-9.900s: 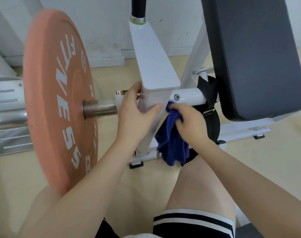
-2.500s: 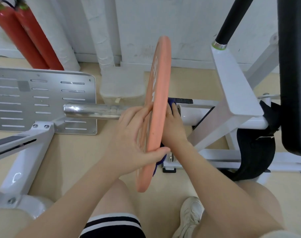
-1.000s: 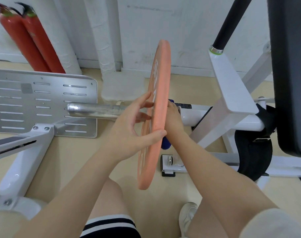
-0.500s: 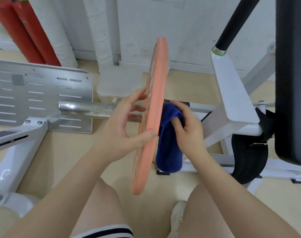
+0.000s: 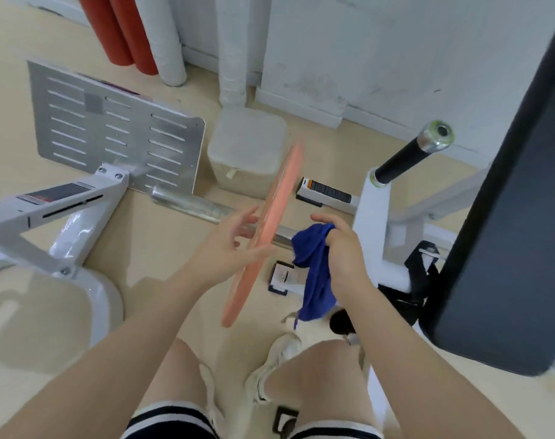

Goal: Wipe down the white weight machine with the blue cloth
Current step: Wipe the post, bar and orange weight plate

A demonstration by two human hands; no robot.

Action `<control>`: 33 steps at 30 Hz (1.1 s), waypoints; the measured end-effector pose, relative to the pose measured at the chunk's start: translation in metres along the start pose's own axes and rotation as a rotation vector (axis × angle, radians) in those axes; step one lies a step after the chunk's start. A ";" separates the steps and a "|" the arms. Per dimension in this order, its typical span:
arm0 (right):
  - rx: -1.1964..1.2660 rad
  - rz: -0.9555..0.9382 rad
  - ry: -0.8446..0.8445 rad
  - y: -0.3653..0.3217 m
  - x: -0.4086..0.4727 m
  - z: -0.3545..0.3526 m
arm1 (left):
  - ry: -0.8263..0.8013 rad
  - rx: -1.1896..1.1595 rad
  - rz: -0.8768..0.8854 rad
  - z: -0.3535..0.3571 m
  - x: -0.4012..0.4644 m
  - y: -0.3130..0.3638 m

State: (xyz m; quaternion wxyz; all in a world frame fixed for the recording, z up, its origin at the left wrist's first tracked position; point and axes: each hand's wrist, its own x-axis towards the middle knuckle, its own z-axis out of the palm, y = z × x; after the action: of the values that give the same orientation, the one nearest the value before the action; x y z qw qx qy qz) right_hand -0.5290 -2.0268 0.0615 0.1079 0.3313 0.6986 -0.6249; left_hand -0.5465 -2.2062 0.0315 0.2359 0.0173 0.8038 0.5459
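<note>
Lifted off the plate, right hand (image 5: 344, 255) grips blue cloth (image 5: 314, 274); left hand (image 5: 220, 248) open.

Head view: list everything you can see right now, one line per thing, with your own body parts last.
blue cloth: 1, blue, hanging from the right hand, right of the plate
weight plate: 1, orange-pink, edge-on on the chrome bar
chrome bar: 1, silver, through the plate
white weight machine: 1, white frame, right of centre
handle: 1, black grip with chrome end, atop the white post
pad: 1, black, far right
slotted plate: 1, silver, upper left
cylinders: 2, red, top left by the wall
pipes: 2, white, against the wall
shoes: 2, white, on the floor
left hand: 1, fingers spread, on the plate
right hand: 1, gripping the cloth
</note>
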 end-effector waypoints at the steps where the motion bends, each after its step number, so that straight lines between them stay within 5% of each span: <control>1: 0.024 0.069 -0.021 -0.018 0.000 -0.003 | 0.020 -0.002 -0.060 -0.002 0.000 0.011; 5: 0.082 0.364 -0.089 -0.072 0.007 -0.005 | 0.218 -0.043 -0.351 -0.002 -0.003 0.041; 8: -0.152 0.337 -0.199 -0.089 0.028 0.001 | 0.378 -0.399 -0.656 0.002 -0.004 0.054; 12: -0.391 0.189 -0.198 -0.098 0.063 0.020 | 0.385 -0.894 -0.969 0.001 0.002 0.052; 16: -0.538 0.152 -0.249 -0.087 0.091 0.038 | 0.359 -0.839 -1.019 -0.004 -0.008 0.065; 21: -0.608 0.137 -0.218 -0.085 0.104 0.050 | 0.408 -0.981 -1.143 0.006 -0.009 -0.005; 24: -0.720 0.073 -0.212 -0.084 0.106 0.053 | 0.213 -0.906 -1.217 0.010 -0.011 -0.021; 28: -0.810 0.058 -0.203 -0.084 0.104 0.057 | 0.171 -1.080 -1.417 0.019 -0.006 -0.045; 33: -0.669 0.151 -0.188 -0.085 0.103 0.059 | 0.347 -1.261 -1.351 0.035 -0.004 -0.045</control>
State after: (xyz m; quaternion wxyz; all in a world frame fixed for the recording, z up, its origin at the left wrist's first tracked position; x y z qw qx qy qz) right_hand -0.6732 -2.0487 0.0600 0.3201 0.2695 0.8252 -0.3795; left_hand -0.5186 -2.1953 -0.0171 0.3454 -0.6652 0.2237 0.6230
